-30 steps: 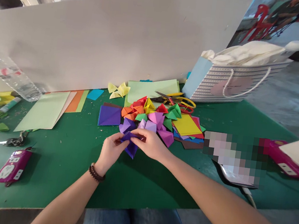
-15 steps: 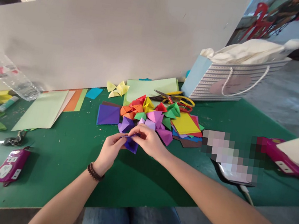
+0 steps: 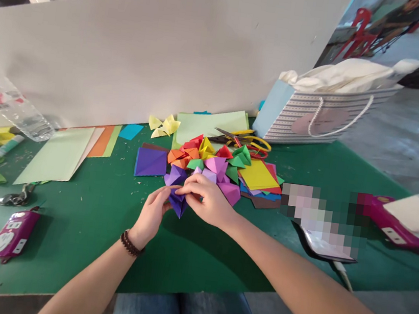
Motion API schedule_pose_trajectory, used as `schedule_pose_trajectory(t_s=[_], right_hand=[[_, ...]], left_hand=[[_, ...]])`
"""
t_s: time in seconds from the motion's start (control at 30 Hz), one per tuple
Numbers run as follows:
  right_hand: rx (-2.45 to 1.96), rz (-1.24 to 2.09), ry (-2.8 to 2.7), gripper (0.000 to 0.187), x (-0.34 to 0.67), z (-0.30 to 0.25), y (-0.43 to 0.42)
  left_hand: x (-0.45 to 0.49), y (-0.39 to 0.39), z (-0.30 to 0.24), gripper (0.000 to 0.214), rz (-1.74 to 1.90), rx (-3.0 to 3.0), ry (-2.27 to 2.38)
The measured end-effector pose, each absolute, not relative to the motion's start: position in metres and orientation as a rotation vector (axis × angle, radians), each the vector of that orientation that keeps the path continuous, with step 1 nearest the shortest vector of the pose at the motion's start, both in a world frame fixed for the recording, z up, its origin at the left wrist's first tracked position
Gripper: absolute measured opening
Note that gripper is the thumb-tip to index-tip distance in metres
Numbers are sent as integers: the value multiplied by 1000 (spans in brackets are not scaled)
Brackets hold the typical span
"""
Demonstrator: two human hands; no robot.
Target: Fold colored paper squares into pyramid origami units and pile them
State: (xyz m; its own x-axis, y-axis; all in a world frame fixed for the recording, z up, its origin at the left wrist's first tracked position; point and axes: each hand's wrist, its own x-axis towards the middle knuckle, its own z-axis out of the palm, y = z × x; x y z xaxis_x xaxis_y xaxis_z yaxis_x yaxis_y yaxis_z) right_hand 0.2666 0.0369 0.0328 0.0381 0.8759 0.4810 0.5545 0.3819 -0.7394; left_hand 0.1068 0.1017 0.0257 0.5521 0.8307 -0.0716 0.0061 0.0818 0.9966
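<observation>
Between both hands is a piece of purple origami paper, partly folded, with a point facing down toward me. My left hand pinches its left side, a dark beaded bracelet on the wrist. From the right, my right hand grips its upper edge with thumb and fingers. Just beyond lies a finished-looking purple folded piece, beside a stack of flat purple squares. Several folded pieces in orange, red, yellow, green and pink are heaped behind my right hand. My fingers hide part of the held paper.
Scissors lie behind the heap, near yellow paper squares. A striped gift bag stands back right; a phone lies right. At left are a plastic bottle, pale green sheets, keys and a magenta pouch.
The purple paper has tilted and shifted slightly left and down, showing more of its folded sides. My right fingers have moved left along its top edge, nearer my left thumb.
</observation>
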Motion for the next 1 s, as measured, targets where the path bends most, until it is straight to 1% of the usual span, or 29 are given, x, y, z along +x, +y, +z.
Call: schedule_pose_trajectory(t_s=[0.17, 0.27, 0.4, 0.5, 0.63, 0.73, 0.83, 0.93, 1.0], right_hand=[[-1351, 414, -1699, 32, 266, 35, 35], [-1390, 390, -1704, 22, 265, 37, 36], [-1485, 340, -1708, 8, 264, 34, 38], [-1525, 365, -1678, 3, 263, 32, 40], [-1542, 460, -1585, 2, 262, 33, 40], [-1544, 514, -1532, 2, 261, 35, 40], [-1552, 468, -1558, 5, 259, 37, 39], [-1558, 426, -1580, 7, 257, 38, 37], [-1557, 454, -1563, 8, 257, 39, 37]], left_hand=[[103, 103, 30, 32, 713, 1566, 825], [102, 102, 33, 30, 726, 1681, 843], [102, 98, 34, 39, 738, 1959, 859], [102, 96, 33, 44, 741, 2126, 876], [105, 96, 28, 44, 743, 2128, 906], [106, 98, 27, 33, 725, 2045, 940], [107, 100, 27, 20, 722, 2030, 952], [107, 100, 28, 16, 732, 2027, 973], [106, 99, 29, 15, 730, 2025, 979]])
